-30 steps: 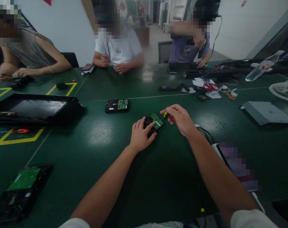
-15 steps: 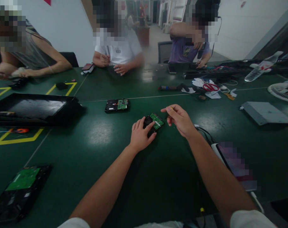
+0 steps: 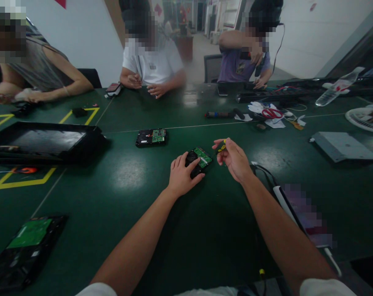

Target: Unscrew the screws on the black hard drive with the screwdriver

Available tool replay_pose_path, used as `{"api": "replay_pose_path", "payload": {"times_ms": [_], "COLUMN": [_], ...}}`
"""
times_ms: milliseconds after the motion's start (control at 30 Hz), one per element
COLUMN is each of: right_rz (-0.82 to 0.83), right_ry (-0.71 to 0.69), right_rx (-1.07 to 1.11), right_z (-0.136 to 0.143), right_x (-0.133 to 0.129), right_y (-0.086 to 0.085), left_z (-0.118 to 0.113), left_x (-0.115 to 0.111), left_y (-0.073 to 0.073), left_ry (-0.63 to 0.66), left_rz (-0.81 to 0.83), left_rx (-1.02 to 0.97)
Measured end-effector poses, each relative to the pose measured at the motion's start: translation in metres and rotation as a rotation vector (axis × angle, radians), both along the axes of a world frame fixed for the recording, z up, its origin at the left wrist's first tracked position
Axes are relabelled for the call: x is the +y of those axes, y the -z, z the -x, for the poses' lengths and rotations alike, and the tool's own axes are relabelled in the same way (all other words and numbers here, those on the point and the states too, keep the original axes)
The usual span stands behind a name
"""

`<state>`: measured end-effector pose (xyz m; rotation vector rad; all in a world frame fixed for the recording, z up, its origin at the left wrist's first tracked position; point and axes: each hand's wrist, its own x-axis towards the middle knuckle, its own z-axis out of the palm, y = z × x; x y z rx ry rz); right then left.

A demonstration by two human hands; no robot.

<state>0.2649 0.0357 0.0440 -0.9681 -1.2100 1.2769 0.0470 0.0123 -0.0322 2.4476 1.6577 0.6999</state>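
My left hand (image 3: pixel 183 176) is laid over a hard drive (image 3: pixel 203 155), its fingers and thumb spread across the casing and pressing it to the green table. The drive's green circuit board faces up, with a round black part beside it, half covered by my fingers. Just right of the drive, my right hand (image 3: pixel 234 160) is raised off the tabletop, thumb and fingers pinching a small yellow-and-black tool (image 3: pixel 222 147). Most of that tool is hidden by the fingers, so its kind is unclear.
Another hard drive (image 3: pixel 151 137) lies farther back, and one more (image 3: pixel 29 242) at near left. A black tray (image 3: pixel 47 142) stands left. At right are a phone-like device (image 3: pixel 306 213) with cables and a grey metal box (image 3: pixel 343 146). Three people sit across the table.
My right hand has drawn slightly back and right from the drive and turned, so the yellow tool shows more between its fingers. My left hand stays on the drive.
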Motion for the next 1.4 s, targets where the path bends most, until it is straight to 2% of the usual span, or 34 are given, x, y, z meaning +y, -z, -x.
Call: {"api": "replay_pose_path", "payload": {"times_ms": [100,200,400,600,1000,1200,1400], "right_rz": [0.011,0.02,0.01,0.003,0.017,0.017,0.035], "right_ry": [-0.042,-0.075,-0.013,0.068,-0.024,0.045,0.037], "right_rx": [0.062,0.027,-0.093,-0.039,-0.012,-0.026,-0.012], "right_z": [0.0,0.001,0.003,0.006,0.005,0.009,0.009], "right_x": [-0.004,-0.007,-0.008,-0.005,-0.002,-0.002,-0.003], "right_y": [-0.002,-0.004,-0.002,-0.004,-0.008,-0.01,-0.011], "left_z": [0.0,0.0,0.001,0.001,0.001,0.001,0.001], "left_x": [0.001,0.001,0.001,0.001,0.001,0.0,0.001], "left_y": [0.001,0.001,0.001,0.002,0.003,0.002,0.005], "left_ry": [-0.003,-0.002,0.001,-0.008,-0.001,-0.001,0.001], "left_rz": [0.005,0.003,0.006,0.0,-0.007,-0.013,-0.025], "left_rx": [0.003,0.007,-0.005,0.001,0.001,0.016,0.016]}}
